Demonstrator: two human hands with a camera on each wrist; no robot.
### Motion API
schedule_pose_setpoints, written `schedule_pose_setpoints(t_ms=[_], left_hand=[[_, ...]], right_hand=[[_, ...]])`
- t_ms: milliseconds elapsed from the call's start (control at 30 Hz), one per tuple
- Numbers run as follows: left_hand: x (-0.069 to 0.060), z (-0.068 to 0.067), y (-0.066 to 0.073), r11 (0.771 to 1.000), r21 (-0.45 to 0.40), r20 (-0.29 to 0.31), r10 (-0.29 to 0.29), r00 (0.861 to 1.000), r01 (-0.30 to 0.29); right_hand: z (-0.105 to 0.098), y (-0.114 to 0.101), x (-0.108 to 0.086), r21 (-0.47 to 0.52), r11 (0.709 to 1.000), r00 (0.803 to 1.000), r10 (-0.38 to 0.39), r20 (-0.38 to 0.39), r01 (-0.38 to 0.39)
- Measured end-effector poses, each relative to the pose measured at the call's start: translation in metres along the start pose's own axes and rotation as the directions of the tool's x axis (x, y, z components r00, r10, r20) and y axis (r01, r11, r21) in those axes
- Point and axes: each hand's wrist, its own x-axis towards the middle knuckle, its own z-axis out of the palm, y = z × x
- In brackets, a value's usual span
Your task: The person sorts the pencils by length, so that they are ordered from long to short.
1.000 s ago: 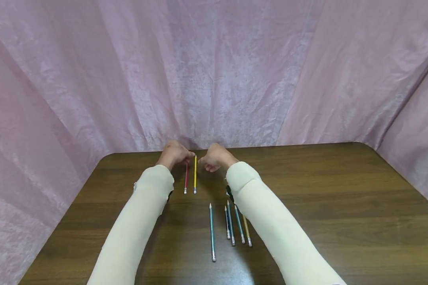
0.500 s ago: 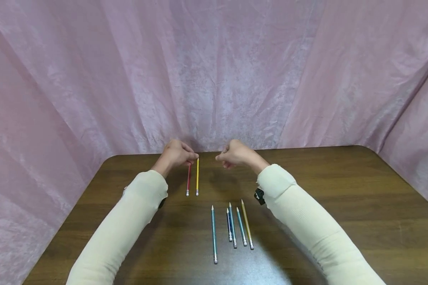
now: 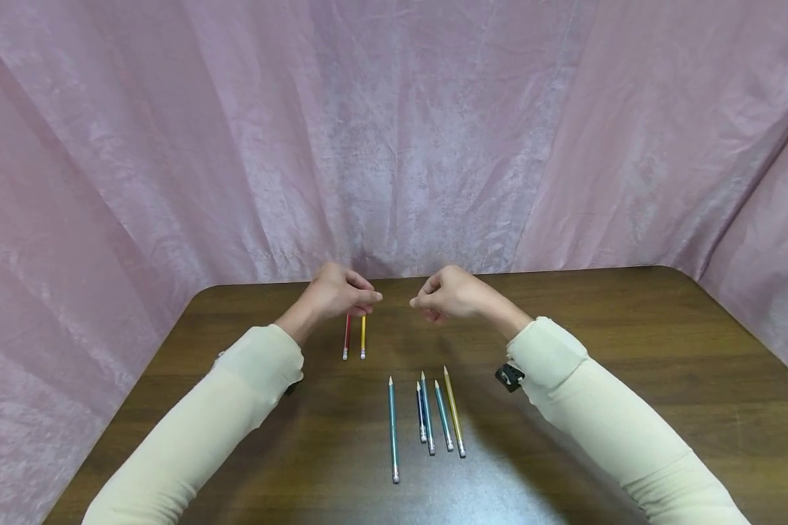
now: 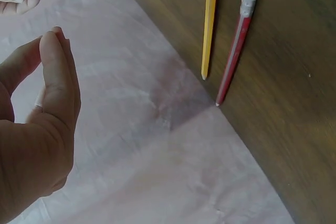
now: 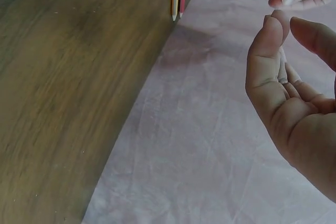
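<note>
My left hand [image 3: 338, 292] hovers above the table's far edge, thumb and fingertips together, with nothing visible between them. Beneath it in the head view lie a red pencil [image 3: 346, 340] and a yellow pencil [image 3: 363, 340]; their far ends are hidden by the hand. The left wrist view shows these two whole, the red pencil [image 4: 234, 56] and the yellow pencil [image 4: 209, 32] apart from the fingers, points at the table's edge. To the right, my right hand [image 3: 456, 293] is also raised and holds nothing. Its thumb and index finger [image 5: 265, 40] are bent, with a small gap between tips.
Nearer on the wooden table [image 3: 597, 364] several pencils lie lengthwise: a teal pencil [image 3: 393, 430] alone, then a dark blue pencil [image 3: 422, 412], a blue pencil [image 3: 427, 412], a shorter teal pencil [image 3: 443, 415] and a gold pencil [image 3: 454, 412]. A pink curtain [image 3: 394, 146] hangs behind.
My right hand has moved right, away from the yellow pencil. My left hand has let go of the yellow pencil's far end and lifted slightly right. The pencils lie much as before.
</note>
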Motion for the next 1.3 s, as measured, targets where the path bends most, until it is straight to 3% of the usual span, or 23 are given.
schedule_pose_setpoints(t_ms=[467, 733, 1033, 1300], left_hand=[[-0.024, 0.006, -0.008, 0.999, 0.044, 0.029, -0.021, 0.999, 0.019], [-0.038, 0.015, -0.013, 0.997, 0.075, 0.104, -0.030, 0.994, 0.023], [-0.049, 0.024, -0.021, 0.997, 0.072, 0.115, -0.035, 0.993, 0.027], [-0.062, 0.029, -0.029, 0.995, 0.097, 0.173, -0.044, 0.984, 0.027]], right_hand=[[0.001, 0.000, -0.027, 0.047, 0.999, 1.000, -0.007, 0.027, 0.006], [0.007, 0.002, -0.039, 0.068, 0.997, 0.998, -0.034, 0.055, 0.030], [0.012, 0.013, -0.051, 0.061, 0.995, 0.995, -0.084, 0.051, 0.081], [0.016, 0.019, -0.063, 0.112, 0.992, 0.996, -0.066, 0.053, 0.059]])
